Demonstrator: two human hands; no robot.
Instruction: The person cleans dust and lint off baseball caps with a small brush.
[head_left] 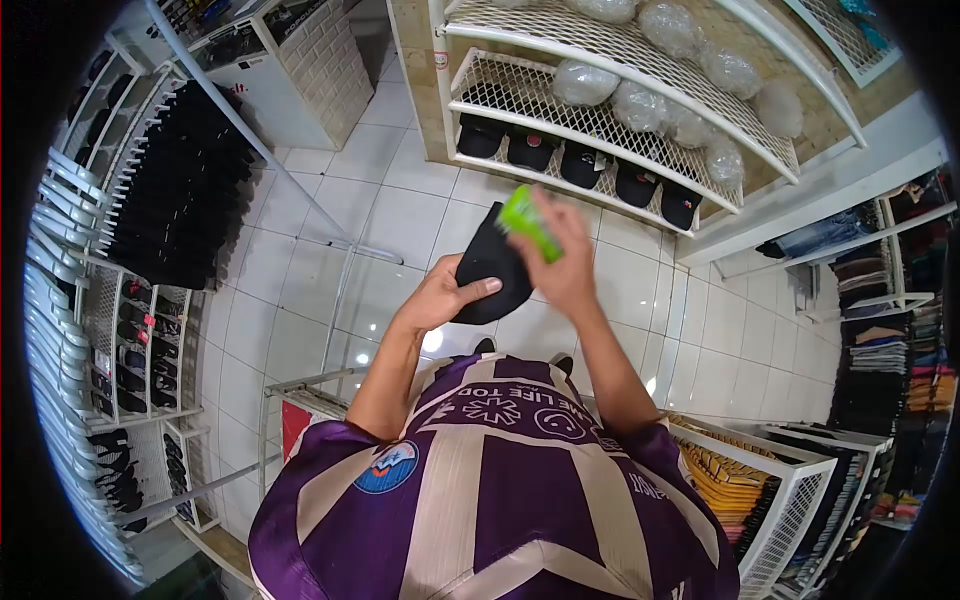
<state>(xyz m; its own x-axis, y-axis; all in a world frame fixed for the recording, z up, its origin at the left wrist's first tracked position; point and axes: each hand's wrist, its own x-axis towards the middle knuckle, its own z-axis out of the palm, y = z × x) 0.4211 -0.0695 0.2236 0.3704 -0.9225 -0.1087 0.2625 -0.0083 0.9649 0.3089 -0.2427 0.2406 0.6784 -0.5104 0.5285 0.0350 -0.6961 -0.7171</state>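
Note:
A black cap [492, 262] is held out in front of my chest, above the tiled floor. My left hand [438, 298] grips its left side, with the thumb lying over the dark fabric. In my right hand [568, 262] is a bright green brush [522, 220], smeared by motion, with the fingers closed round it. The brush overlaps the upper right part of the cap in this view. The smear hides its bristles and fine shape.
Ahead, a white mesh shelf [600, 115] carries several black caps [580, 165] below plastic-wrapped bundles [645, 105]. Black garments [180, 185] hang at left, beside a metal rail [250, 130]. Folded clothes [725, 480] fill a rack close on my right.

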